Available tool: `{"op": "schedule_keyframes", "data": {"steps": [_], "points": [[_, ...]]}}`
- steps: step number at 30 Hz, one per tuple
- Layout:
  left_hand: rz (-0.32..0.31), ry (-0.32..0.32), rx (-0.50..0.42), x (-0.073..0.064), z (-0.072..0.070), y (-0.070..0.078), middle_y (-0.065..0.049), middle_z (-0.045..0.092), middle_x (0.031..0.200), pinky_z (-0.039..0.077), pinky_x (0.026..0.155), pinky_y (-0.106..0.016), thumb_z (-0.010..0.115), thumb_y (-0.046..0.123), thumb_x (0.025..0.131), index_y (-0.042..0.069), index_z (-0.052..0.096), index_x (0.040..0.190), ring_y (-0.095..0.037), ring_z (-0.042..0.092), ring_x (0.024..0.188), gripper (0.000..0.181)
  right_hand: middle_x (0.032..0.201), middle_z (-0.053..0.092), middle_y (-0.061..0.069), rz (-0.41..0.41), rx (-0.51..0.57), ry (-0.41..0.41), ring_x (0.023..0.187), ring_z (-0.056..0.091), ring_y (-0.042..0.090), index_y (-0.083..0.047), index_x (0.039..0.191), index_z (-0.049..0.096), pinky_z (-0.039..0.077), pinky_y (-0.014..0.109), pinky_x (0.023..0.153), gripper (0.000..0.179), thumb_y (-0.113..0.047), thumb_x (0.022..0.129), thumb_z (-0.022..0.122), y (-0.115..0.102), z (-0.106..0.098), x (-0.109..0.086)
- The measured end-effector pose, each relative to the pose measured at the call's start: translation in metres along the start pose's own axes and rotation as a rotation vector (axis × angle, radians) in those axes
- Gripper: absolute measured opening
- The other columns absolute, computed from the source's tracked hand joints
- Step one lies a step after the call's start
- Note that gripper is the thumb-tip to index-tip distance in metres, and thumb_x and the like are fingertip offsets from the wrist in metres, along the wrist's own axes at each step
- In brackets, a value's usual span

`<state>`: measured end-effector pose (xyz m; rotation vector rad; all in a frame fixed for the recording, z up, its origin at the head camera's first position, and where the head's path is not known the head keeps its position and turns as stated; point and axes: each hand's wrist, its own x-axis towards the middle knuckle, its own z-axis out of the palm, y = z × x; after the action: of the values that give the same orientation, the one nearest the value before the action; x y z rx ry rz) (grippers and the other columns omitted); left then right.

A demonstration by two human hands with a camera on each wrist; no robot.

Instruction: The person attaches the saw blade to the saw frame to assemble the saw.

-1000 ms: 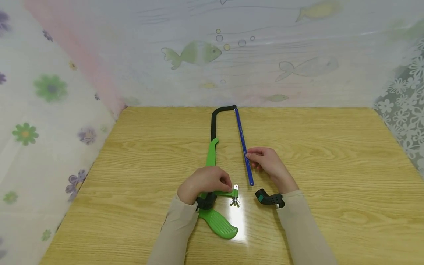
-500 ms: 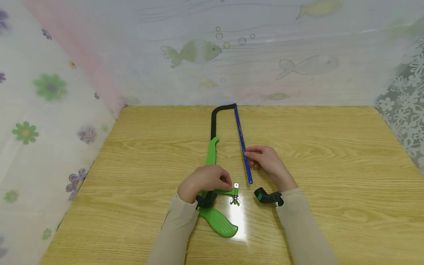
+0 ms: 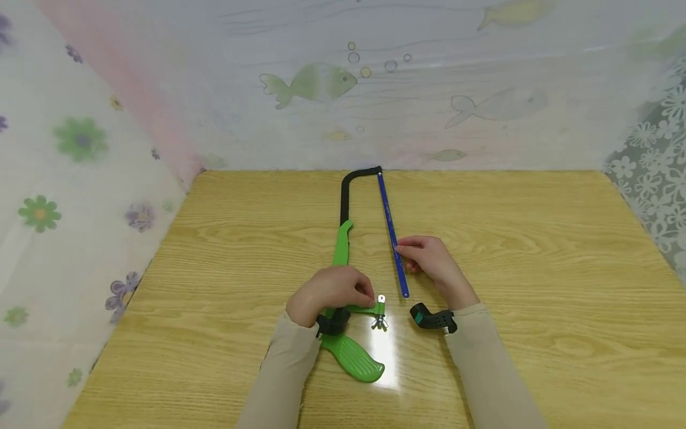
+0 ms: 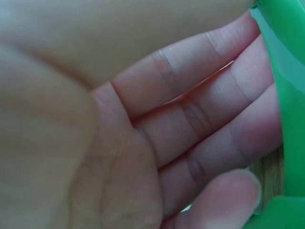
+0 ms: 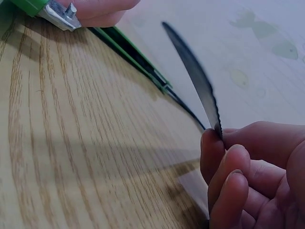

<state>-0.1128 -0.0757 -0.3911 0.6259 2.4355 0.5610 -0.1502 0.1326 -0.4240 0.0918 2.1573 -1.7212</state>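
I have the person's left hand (image 3: 329,291) gripping the saw frame (image 3: 341,247), fingertips curled over its green lower arm (image 3: 367,310). My left wrist feed shows the fingers (image 4: 200,114) lying side by side with their ends against the green surface, and a bent thumb near five o'clock. The frame lies on the wood-grain table (image 3: 514,238): from the left hand, its black arm (image 3: 345,199) runs to twelve o'clock and bends over toward two, while its ribbed green handle (image 3: 355,359) points to five.

Between two and three o'clock from the left hand, I see the right hand (image 3: 434,265) pinching the blue saw blade (image 3: 389,217) between thumb and finger, below its midpoint. The blade's far end meets the tip of the black arm; at this distance I cannot tell whether it is hooked on. Its near end sits apart from the metal tab (image 3: 381,299), at the tab's three o'clock. A wing nut (image 3: 379,325) shows at the tab's six o'clock. On my right wrist feed the blade rises from the fingertips toward eleven o'clock, its wavy edge facing two.

Behind the table, at twelve, hangs a fish-patterned sheet (image 3: 407,119); a flowered sheet (image 3: 96,179) stands at nine.
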Motion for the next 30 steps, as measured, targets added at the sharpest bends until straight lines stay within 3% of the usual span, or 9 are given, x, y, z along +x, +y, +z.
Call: {"op": "schedule_keyframes", "data": {"steps": [18,30], "points": [[-0.004,-0.012,-0.020,0.000,-0.001,0.001,0.020,0.058,0.075,0.041,0.066,-0.026,0.065,0.038,0.079,0.032,0.065,0.076,-0.003,0.053,0.069,0.006,0.082,0.056,0.011,-0.015,0.017,-0.044,0.054,0.050,0.013,-0.003,0.114,0.057,0.042,0.025,0.050,0.034,-0.020,0.085,0.061,0.001,0.005,0.000],[0.001,-0.012,0.001,0.003,0.000,-0.001,0.020,0.057,0.076,0.041,0.066,-0.026,0.065,0.038,0.079,0.032,0.065,0.077,-0.003,0.053,0.070,0.006,0.098,0.063,0.010,-0.032,-0.029,-0.080,0.056,0.051,0.014,-0.011,0.126,0.049,0.041,0.024,0.052,0.044,-0.015,0.084,0.062,0.002,0.011,0.000]]}}
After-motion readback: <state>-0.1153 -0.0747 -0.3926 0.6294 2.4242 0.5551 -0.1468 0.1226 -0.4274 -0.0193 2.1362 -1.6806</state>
